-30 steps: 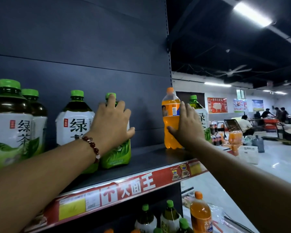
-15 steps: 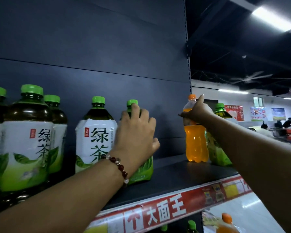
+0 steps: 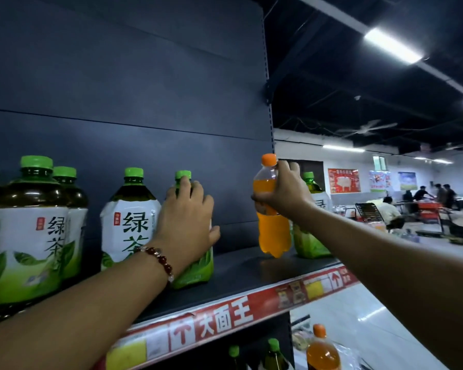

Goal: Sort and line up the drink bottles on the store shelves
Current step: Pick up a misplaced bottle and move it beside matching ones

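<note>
Right hand (image 3: 281,193) now wraps the upper body of the orange soda bottle (image 3: 273,228), fingers round the shoulder just under the orange cap; half a second ago it only pinched the neck, and a second ago it lay flat on the side. Bottle base looks just clear of the shelf (image 3: 241,273), so I read it as lifted, though the gap is hard to confirm. Left hand (image 3: 187,225) stays curled on the green tea bottle (image 3: 198,268) that stands on the shelf beside its neighbour; no shift there. Another green tea bottle (image 3: 309,241) sits right behind the orange one at the shelf end. Judgement: orange is the odd one out in a tea row, being pulled for re-sorting; the gap mid-shelf then needs closing up.
</note>
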Demonstrator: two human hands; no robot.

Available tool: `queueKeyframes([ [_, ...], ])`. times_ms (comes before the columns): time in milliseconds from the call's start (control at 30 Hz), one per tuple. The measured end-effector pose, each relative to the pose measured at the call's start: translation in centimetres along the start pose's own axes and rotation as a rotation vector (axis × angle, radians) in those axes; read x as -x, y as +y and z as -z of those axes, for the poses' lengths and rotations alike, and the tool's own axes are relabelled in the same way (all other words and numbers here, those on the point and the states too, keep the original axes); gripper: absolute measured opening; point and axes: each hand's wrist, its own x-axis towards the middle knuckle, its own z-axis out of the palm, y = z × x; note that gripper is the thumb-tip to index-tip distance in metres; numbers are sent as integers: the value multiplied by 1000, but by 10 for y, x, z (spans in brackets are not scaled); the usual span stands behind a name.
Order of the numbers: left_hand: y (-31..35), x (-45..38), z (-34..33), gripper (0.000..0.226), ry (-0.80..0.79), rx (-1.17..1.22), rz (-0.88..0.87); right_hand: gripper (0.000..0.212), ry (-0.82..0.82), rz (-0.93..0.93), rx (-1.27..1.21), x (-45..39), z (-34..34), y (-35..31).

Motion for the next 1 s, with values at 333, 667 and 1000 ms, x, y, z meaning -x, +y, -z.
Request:
queueKeyframes([
  [333,62,38,64,107,-175,813,-4,79,160,-73,-377,86,78,-21],
  [667,126,113,118,88,-235,1506,242,82,46,-260,-734,195,129,-28],
  [1000,177,217,74,82,-516,2092,728,83,-421,-408,-798,327,92,29],
])
